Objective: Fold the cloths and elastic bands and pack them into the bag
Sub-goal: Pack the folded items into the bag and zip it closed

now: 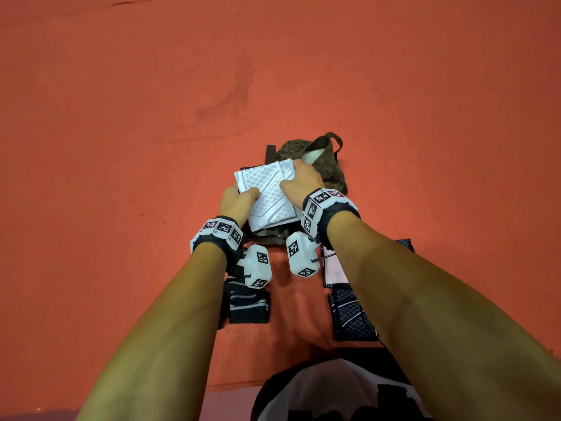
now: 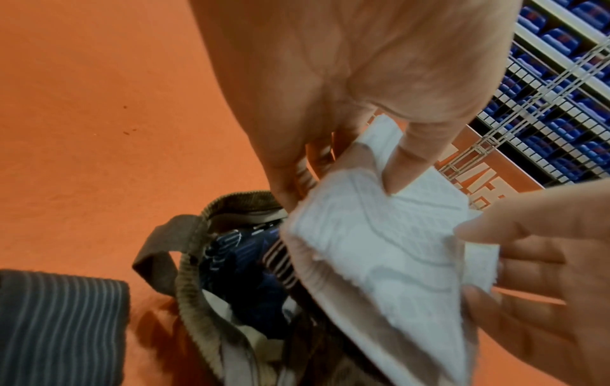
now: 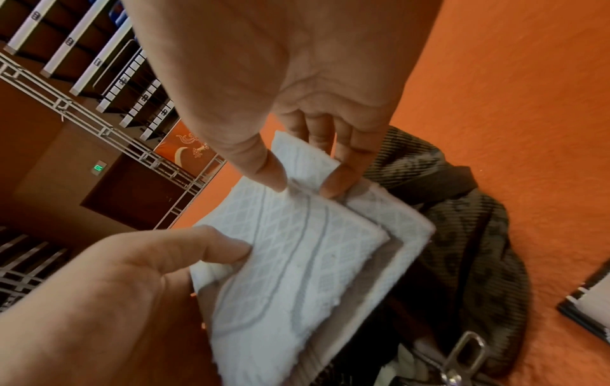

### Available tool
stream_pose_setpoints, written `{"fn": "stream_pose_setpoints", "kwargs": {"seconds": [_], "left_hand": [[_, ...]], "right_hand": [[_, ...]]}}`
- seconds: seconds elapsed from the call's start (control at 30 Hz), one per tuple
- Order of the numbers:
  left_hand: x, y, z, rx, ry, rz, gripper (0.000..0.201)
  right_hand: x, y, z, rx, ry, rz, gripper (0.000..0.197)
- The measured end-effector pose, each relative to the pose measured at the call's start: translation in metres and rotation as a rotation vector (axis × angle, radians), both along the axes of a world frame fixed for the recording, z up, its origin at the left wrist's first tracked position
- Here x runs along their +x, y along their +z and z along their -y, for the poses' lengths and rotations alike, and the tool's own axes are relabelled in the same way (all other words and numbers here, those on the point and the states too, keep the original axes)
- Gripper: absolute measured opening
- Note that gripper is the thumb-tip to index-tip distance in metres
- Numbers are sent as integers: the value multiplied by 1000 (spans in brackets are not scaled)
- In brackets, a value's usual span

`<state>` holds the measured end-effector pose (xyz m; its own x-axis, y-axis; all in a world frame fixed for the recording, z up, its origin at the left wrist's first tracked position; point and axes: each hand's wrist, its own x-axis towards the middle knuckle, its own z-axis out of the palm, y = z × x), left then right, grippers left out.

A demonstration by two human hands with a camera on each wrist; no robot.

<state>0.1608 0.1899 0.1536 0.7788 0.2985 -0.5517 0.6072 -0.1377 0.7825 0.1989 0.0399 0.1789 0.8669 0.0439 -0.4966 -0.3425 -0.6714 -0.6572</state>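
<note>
Two hands, left and right, pinch opposite edges of the folded white cloth directly above the bag mouth; long axis runs toward the person.

White cloth hides bag opening.
</note>
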Motion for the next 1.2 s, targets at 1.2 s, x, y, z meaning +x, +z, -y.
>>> {"fn": "stream_pose_setpoints", "kwargs": {"seconds": [1.2], "left_hand": [[33,-30,-6,228,-57,-71,44]], "right_hand": [[3,-52,30,-300,11,-307,14]]}}
